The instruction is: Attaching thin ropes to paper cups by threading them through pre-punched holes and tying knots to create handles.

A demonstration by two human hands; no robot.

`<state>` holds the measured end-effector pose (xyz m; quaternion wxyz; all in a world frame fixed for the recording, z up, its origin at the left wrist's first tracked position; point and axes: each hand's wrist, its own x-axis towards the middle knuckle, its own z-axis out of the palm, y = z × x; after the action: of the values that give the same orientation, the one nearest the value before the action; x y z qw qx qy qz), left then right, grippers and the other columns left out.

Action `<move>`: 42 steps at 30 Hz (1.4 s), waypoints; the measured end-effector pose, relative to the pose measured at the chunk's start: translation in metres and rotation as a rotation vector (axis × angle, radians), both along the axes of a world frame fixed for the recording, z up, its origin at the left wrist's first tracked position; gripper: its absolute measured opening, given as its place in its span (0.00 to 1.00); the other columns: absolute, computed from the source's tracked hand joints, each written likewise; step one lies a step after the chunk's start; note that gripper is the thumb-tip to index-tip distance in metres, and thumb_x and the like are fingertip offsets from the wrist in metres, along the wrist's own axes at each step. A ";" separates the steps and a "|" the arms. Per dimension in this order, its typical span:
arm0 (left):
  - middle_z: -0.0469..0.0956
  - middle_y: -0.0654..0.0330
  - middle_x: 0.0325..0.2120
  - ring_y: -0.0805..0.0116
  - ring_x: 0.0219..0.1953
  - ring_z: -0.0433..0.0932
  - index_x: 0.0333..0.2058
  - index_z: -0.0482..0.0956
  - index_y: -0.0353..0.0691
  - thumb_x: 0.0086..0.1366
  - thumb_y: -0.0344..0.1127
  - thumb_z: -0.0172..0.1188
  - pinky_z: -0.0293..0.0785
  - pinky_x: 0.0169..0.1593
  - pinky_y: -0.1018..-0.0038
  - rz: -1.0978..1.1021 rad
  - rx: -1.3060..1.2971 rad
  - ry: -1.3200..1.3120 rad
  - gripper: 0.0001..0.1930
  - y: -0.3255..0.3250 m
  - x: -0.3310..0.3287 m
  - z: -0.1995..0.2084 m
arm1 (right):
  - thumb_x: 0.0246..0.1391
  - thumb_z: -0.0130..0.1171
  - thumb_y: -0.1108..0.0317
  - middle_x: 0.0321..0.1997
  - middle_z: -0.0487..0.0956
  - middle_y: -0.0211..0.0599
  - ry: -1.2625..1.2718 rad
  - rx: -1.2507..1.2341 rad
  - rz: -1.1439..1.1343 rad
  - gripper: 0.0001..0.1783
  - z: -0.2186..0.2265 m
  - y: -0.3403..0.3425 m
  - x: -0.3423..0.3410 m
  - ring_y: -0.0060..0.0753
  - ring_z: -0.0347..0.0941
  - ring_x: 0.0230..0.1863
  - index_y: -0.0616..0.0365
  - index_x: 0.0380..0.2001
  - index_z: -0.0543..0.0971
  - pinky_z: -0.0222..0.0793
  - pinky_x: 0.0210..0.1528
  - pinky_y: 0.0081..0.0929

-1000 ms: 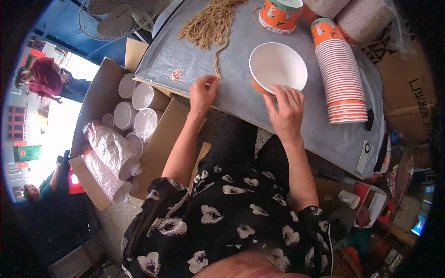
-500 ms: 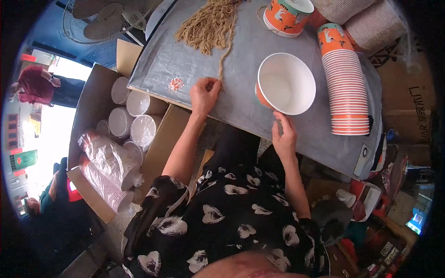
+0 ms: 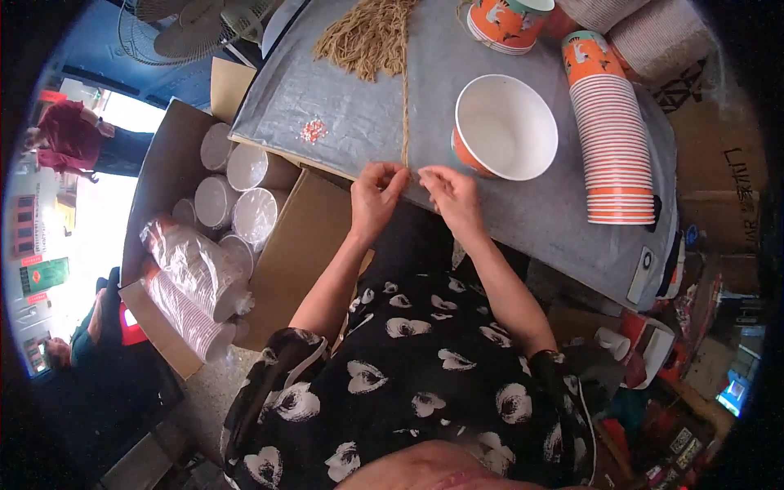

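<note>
My left hand (image 3: 377, 198) is closed in a pinch on the lower end of a tan twisted cord (image 3: 405, 114) at the table's near edge. The cord runs up to a heap of similar cords (image 3: 363, 41) on the far side. Just right of that pinch is my right hand (image 3: 457, 200), its bent fingers apart and pointing at the cord's end; nothing shows in them. A large white-lined paper bucket (image 3: 506, 131) with an orange outside stands tilted in view beyond my right hand, not touched by it.
Nested orange paper buckets (image 3: 612, 151) lie along the table's right side, near another printed bucket (image 3: 506, 24). Small orange and white bits (image 3: 314, 131) lie at left. A cardboard box (image 3: 290, 253) below holds wrapped white tubs. A fan (image 3: 192, 28) stands at the far left.
My right hand has left the bucket's side and moved left to the cord's end. My left hand has drawn the cord nearer and slightly right, and the cord is now straight.
</note>
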<state>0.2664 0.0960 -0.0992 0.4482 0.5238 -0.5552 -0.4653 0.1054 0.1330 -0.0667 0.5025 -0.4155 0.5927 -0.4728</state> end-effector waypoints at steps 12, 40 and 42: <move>0.83 0.52 0.32 0.65 0.30 0.83 0.35 0.85 0.35 0.61 0.33 0.67 0.78 0.35 0.71 -0.076 -0.146 -0.265 0.08 -0.032 0.010 0.024 | 0.60 0.61 0.66 0.22 0.78 0.26 -0.180 0.111 -0.007 0.10 -0.019 -0.027 0.003 0.15 0.69 0.18 0.62 0.31 0.81 0.61 0.17 0.16; 0.82 0.55 0.25 0.70 0.23 0.80 0.60 0.71 0.37 0.64 0.24 0.54 0.78 0.28 0.73 -0.046 0.044 -0.248 0.24 -0.340 -0.105 -0.002 | 0.63 0.56 0.69 0.28 0.80 0.34 -0.381 0.144 0.035 0.08 -0.020 0.007 -0.018 0.16 0.68 0.18 0.62 0.32 0.78 0.63 0.20 0.16; 0.82 0.55 0.25 0.69 0.23 0.80 0.59 0.71 0.38 0.64 0.24 0.54 0.78 0.29 0.73 -0.045 0.073 -0.113 0.23 -0.348 -0.097 -0.009 | 0.64 0.54 0.65 0.27 0.80 0.33 -0.277 0.188 0.199 0.10 -0.013 0.025 -0.030 0.17 0.69 0.19 0.62 0.33 0.77 0.65 0.20 0.18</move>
<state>0.1698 -0.2522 -0.1079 0.3863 0.5525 -0.5739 -0.4650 0.0758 0.1585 -0.0797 0.6602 -0.3540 0.5155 -0.4160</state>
